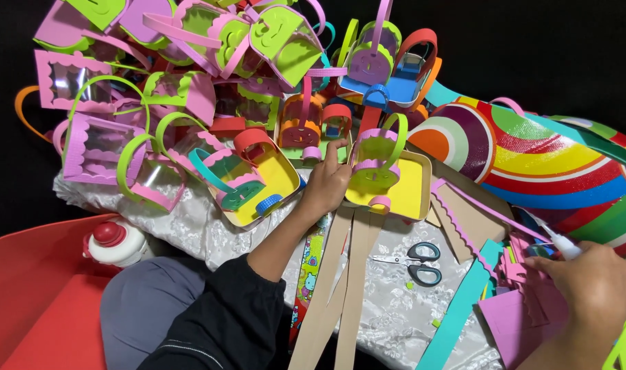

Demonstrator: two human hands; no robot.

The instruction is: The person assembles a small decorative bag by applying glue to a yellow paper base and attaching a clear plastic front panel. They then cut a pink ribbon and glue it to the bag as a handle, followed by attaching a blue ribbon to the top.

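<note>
Fingers [330,171] of left hand [324,188] touch yellow basket [388,188], seemingly gripping it.

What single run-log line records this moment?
left hand: touching yellow foam basket | right hand: holding white glue bottle | scissors: idle on cloth

I see my left hand [324,183] resting on a foam basket [385,179] near the middle of the cloth-covered table [395,308]. Behind it, toward the far edge, the other baskets [189,89] lie heaped. Cardboard strips [344,274] run from the basket to the near edge. Scissors [416,262] lie just right of them. My right hand [591,288] is at the near right corner, over foam strips [512,274]. A glue bottle [114,241] stands off the left edge.
</note>
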